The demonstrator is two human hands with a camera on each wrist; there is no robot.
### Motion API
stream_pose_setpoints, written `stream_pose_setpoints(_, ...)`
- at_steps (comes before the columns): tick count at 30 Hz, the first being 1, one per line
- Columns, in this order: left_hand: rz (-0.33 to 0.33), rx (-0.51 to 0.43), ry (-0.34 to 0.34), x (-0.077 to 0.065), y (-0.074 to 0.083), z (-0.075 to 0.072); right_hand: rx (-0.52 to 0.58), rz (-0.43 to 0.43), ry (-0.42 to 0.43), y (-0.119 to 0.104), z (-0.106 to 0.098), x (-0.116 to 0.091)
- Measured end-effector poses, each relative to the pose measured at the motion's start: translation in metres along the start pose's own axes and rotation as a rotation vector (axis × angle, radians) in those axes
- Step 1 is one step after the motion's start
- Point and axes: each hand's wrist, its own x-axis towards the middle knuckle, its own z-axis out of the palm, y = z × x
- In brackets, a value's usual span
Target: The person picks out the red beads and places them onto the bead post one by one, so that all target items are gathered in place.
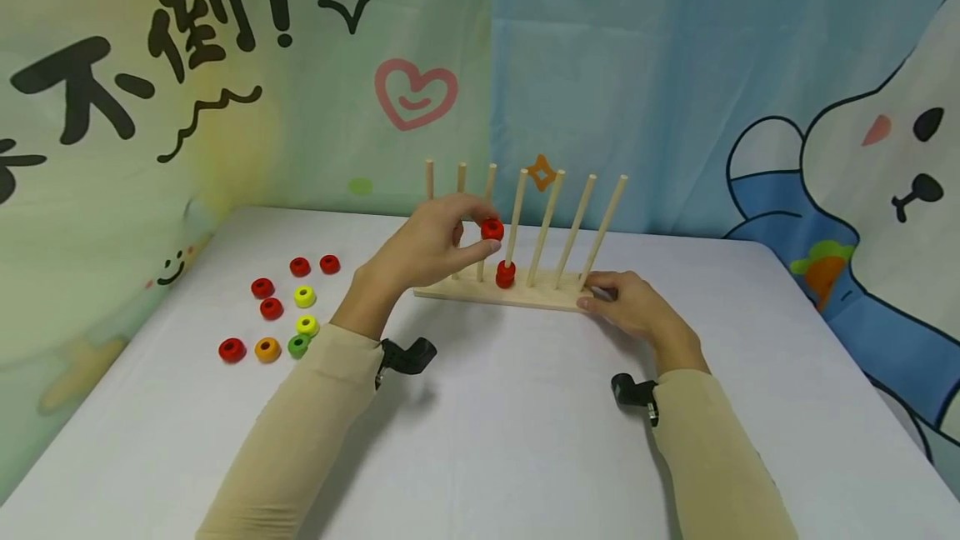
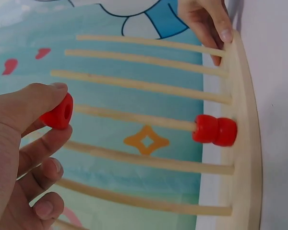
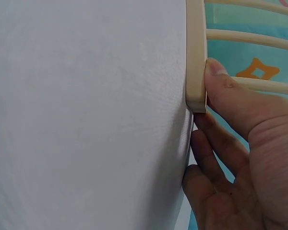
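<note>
In the head view my left hand (image 1: 438,242) pinches a red bead (image 1: 492,229) between thumb and fingertips, near the upper part of a wooden peg rack. The left wrist view shows this bead's hole (image 2: 67,111) close to the tip of the middle peg (image 2: 134,117). Two red beads (image 2: 215,130) are stacked at the foot of that peg. My right hand (image 1: 633,307) grips the right end of the rack's base (image 1: 517,297). Seen from the right wrist, the thumb (image 3: 221,79) lies on the base, with the other fingers around its end.
Loose beads lie on the white table (image 1: 487,423) at the left: several red beads (image 1: 271,308), two yellow beads (image 1: 304,297), an orange bead (image 1: 267,349) and a green bead (image 1: 298,346) partly beside the left sleeve. A printed curtain (image 1: 600,65) hangs behind the table.
</note>
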Motion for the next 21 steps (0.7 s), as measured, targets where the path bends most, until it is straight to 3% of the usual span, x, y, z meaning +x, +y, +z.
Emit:
stream_pose_setpoints(11,0.003,0.019,-0.002,0.008,0.009,-0.003,0.016,-0.011,-0.007,0.000,0.000,0.000)
stream_pose_setpoints(21,0.080,0.007,0.040,0.014,0.013,-0.005,0.021,0.003,-0.005,0.000,0.000,-0.001)
